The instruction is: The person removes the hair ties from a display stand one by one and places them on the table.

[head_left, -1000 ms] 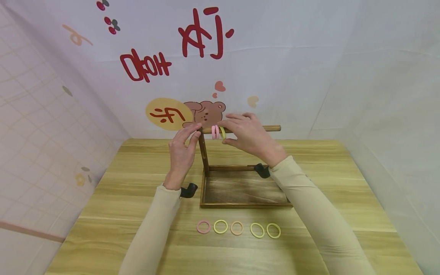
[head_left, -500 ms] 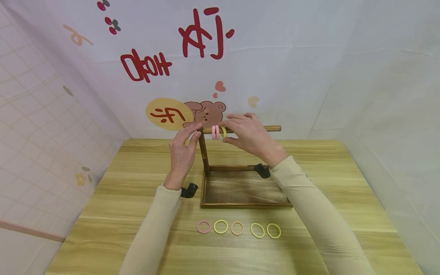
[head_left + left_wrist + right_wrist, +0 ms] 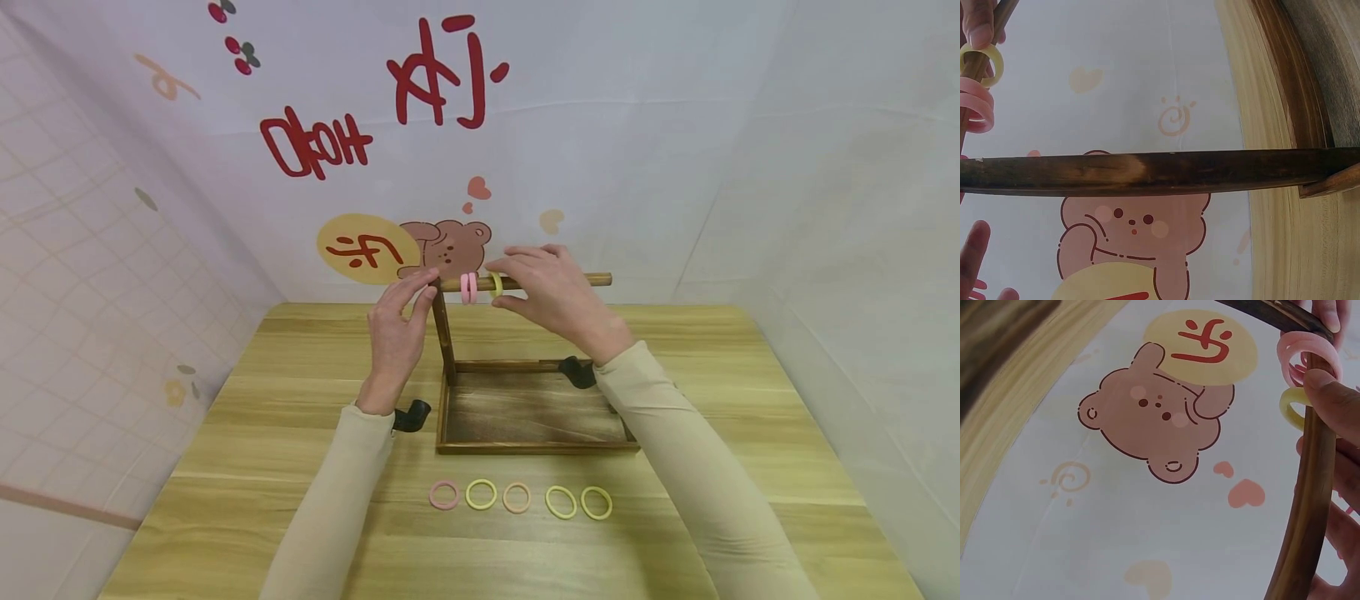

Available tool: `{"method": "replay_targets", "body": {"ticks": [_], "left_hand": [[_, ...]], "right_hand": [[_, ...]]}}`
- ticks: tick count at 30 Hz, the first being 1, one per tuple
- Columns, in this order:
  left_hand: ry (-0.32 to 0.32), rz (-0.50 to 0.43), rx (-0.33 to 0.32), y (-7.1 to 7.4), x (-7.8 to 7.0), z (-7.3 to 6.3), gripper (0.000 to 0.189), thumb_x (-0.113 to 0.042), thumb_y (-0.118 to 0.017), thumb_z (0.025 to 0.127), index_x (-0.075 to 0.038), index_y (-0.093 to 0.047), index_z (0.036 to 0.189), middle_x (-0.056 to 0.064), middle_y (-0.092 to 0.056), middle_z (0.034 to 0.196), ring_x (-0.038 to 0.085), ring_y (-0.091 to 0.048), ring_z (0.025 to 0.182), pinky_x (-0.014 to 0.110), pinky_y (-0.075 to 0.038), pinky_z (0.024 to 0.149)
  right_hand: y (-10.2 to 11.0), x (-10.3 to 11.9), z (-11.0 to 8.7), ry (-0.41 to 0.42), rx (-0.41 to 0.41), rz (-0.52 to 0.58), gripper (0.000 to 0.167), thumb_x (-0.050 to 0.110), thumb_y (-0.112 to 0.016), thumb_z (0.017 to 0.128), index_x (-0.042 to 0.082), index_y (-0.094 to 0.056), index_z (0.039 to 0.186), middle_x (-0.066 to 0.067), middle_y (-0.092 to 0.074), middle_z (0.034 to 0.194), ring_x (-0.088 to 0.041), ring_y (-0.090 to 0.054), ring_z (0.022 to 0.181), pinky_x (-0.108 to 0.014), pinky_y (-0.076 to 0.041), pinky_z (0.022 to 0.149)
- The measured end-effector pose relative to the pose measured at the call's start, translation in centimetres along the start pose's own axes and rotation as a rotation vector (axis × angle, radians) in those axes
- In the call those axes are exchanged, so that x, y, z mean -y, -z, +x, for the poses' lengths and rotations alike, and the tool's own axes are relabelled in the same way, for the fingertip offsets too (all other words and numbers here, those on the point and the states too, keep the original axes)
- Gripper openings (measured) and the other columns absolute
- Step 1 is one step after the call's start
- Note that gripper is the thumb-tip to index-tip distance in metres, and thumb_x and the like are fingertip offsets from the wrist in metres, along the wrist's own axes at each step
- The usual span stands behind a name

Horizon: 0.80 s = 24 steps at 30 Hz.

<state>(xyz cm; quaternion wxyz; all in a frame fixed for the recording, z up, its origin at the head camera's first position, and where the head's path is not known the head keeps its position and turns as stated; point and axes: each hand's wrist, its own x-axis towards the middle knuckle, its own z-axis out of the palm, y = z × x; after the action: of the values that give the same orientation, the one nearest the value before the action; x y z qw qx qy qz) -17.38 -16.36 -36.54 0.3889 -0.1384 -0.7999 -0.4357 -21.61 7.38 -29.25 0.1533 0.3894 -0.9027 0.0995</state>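
Note:
A dark wooden stand has an upright post [image 3: 445, 333] and a horizontal bar [image 3: 555, 282]. Two pink rings [image 3: 468, 288] hang side by side on the bar near the post. To their right, a yellow ring [image 3: 497, 285] encircles the bar too, pinched between the thumb and fingers of my right hand [image 3: 551, 292]. The right wrist view shows that thumb over the yellow ring [image 3: 1291, 409]. At the post's top, my left hand [image 3: 397, 325] touches the corner with fairly straight fingers; its grip there is partly hidden.
The stand's base is a shallow wooden tray [image 3: 536, 448] on the table. In front lie a pink ring [image 3: 432, 497], an orange ring [image 3: 506, 498] and several yellow rings [image 3: 550, 503]. A white printed cloth [image 3: 637, 167] hangs behind.
My right hand has moved slightly right along the bar with the yellow ring, widening the gap to the two pink rings. The left hand stays at the post.

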Motion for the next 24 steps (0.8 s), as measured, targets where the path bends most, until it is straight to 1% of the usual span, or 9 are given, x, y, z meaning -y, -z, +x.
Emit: {"method": "replay_targets", "body": {"ticks": [13,24], "left_hand": [[-0.006,-0.012,-0.008,-0.1,0.1,0.0,0.026,-0.011,-0.07,0.099,-0.004,-0.076,0.123,0.012,-0.075,0.122,0.031,-0.068,0.116,0.05,-0.052,0.102],[-0.016,-0.009,-0.006,-0.1,0.0,0.0,0.026,-0.012,-0.069,0.1,-0.003,-0.075,0.124,0.013,-0.075,0.122,0.032,-0.068,0.115,0.05,-0.052,0.101]], "right_hand": [[-0.1,-0.8,-0.9,0.014,-0.057,0.008,0.049,0.035,-0.082,0.091,0.016,-0.068,0.134,-0.006,-0.07,0.134,-0.026,-0.056,0.135,-0.056,-0.041,0.108],[0.1,-1.5,-1.5,-0.02,-0.071,0.027,0.05,0.034,-0.083,0.09,0.014,-0.069,0.134,-0.008,-0.068,0.136,-0.027,-0.056,0.135,-0.057,-0.04,0.108]]}}
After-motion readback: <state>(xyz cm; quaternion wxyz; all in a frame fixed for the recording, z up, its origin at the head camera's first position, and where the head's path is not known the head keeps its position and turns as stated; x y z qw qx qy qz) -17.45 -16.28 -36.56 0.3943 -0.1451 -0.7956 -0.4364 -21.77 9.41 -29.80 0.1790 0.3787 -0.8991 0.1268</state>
